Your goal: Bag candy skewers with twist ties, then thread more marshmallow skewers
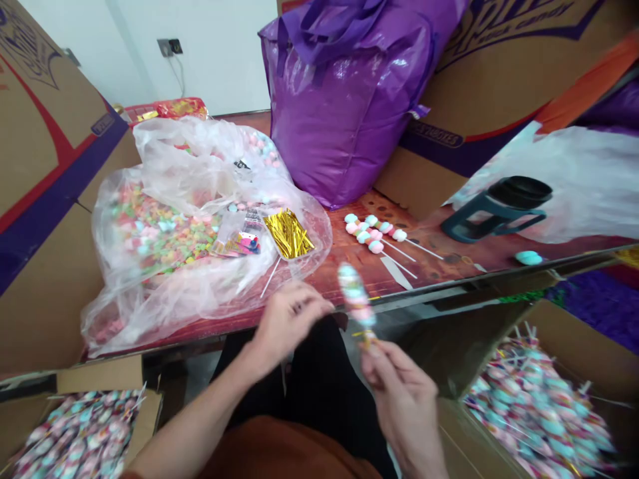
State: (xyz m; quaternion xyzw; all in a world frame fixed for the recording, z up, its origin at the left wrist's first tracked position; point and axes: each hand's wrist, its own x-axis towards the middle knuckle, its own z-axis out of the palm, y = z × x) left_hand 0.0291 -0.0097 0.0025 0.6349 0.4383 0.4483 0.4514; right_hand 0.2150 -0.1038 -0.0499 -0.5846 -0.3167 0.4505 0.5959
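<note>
My right hand [402, 399] is closed around the lower end of a marshmallow skewer [356, 296]. Pastel blue and pink pieces are stacked on it, blurred, and a gold twist tie [367, 336] is fastened near its base. To the left, my left hand [292, 319] hovers by the table edge, fingers loosely bent and apart from the skewer, with nothing visible in it. Just beyond it lie a bundle of gold twist ties [288, 234] and a white stick [270, 277]. Several bare marshmallow skewers [369, 233] rest on the table, near a clear wrapper [397, 273].
Plastic bags of gummies and marshmallows [164, 226] spread over the table's left. A purple bag [344, 113] stands behind; a dark mug [494, 209] and a loose marshmallow [528, 257] sit right. Cartons of wrapped skewers stand low at left [102, 376] and right [564, 332].
</note>
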